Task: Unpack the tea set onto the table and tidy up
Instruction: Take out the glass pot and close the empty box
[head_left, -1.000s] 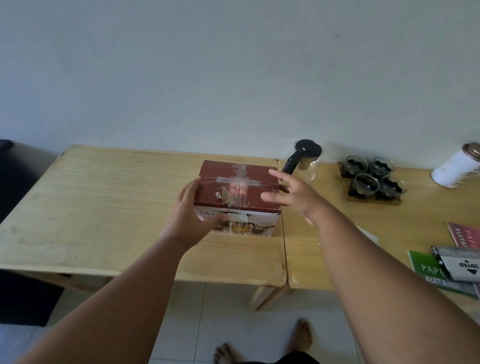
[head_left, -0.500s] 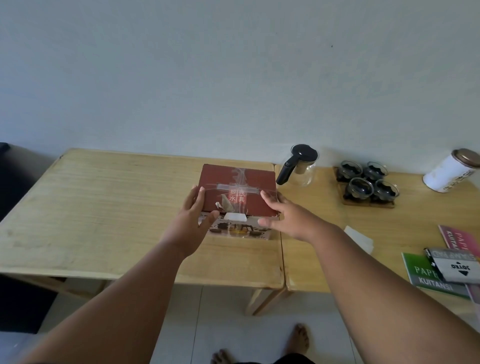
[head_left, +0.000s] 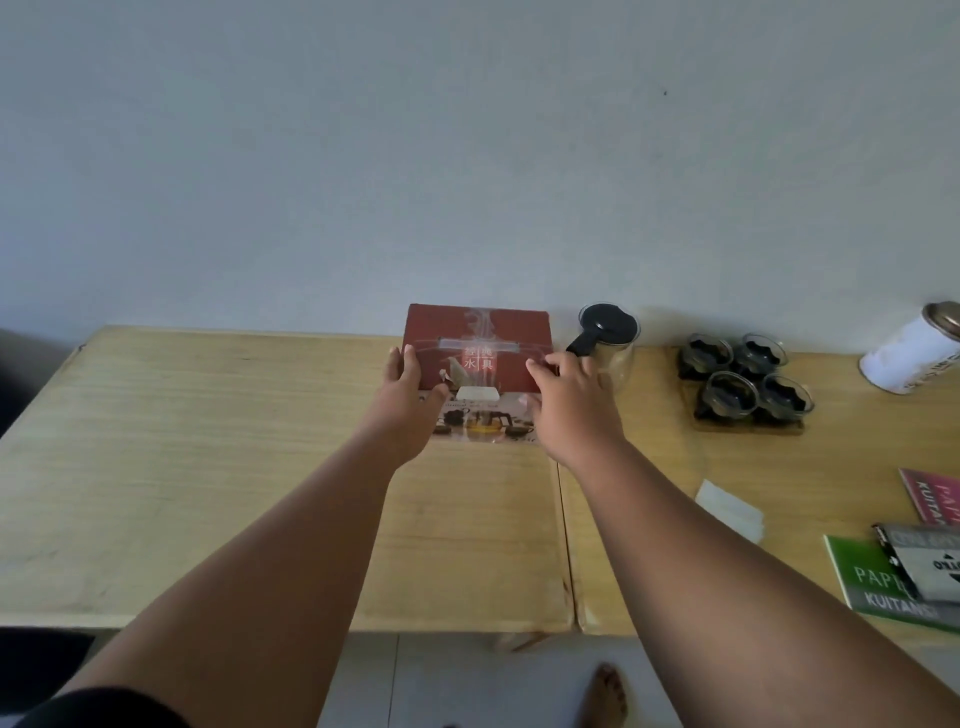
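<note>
One box (head_left: 478, 358), one glass pot (head_left: 608, 343), four cups (head_left: 743, 379), one tin (head_left: 914, 353), two tables (head_left: 182, 441)

Bare forearms, black sleeve (head_left: 104, 706) at left, bare foot (head_left: 610, 696)

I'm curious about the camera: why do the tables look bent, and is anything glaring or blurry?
Head view: wide-angle lens bows the wooden tables; soft daylight, faint shadows; tape on the red tea set box gleams palely; booklets at the right edge look smeared.

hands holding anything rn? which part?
Both hands are on the red tea set box: the left hand on its left side near the front corner, the right hand at its right front corner. The box sits on the table, not lifted.
</note>
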